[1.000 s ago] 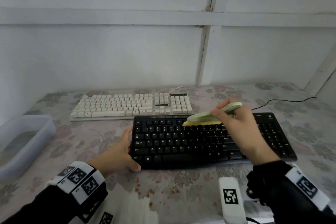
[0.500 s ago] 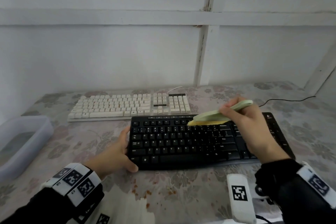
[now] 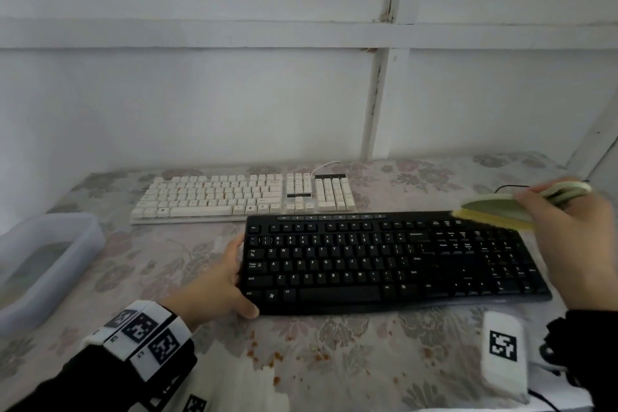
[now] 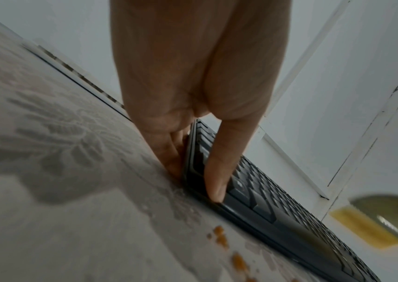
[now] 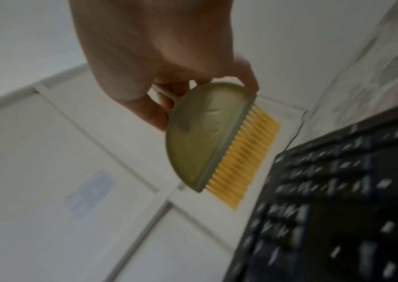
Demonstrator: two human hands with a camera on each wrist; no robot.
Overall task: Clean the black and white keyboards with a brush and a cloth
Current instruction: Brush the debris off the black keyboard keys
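Overhead, the left hand (image 3: 214, 291) braces the black keyboard's (image 3: 384, 264) left end near the table's (image 3: 334, 361) front edge; the white keyboard (image 3: 240, 197) lies just behind. Left wrist view: thumb (image 4: 219, 171) on top, fingers (image 4: 168, 152) against its side. Right wrist view: the right hand (image 5: 159, 53) grips a green brush (image 5: 202, 133), yellow bristles near the keys.

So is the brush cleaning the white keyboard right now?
No, the brush in the right hand is over the far right end of the black keyboard; the white keyboard lies untouched behind.
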